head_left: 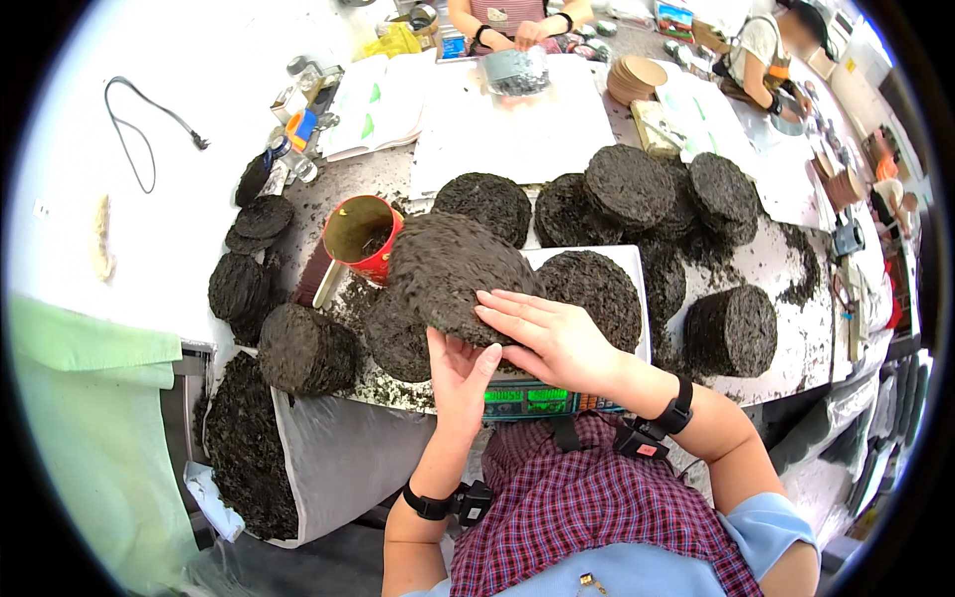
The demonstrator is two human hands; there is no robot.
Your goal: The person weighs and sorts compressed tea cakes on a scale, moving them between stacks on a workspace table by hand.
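I hold a round dark disc of pressed dried leaves (448, 271) tilted up in front of me. My left hand (460, 370) grips its lower edge from beneath. My right hand (547, 333) lies flat across its lower right face, fingers spread. Below the disc stands a digital scale with a green display (525, 397). On the scale's white tray (633, 261) rests another dark disc (595, 289). Both wrists wear black bands.
Several stacks of dark discs (637, 189) (731, 330) (303, 348) crowd the table, with loose leaf crumbs around. A red cup (363, 237) stands at left. A white bag of loose leaves (249, 448) hangs at the table's near edge. Other people work at the far side.
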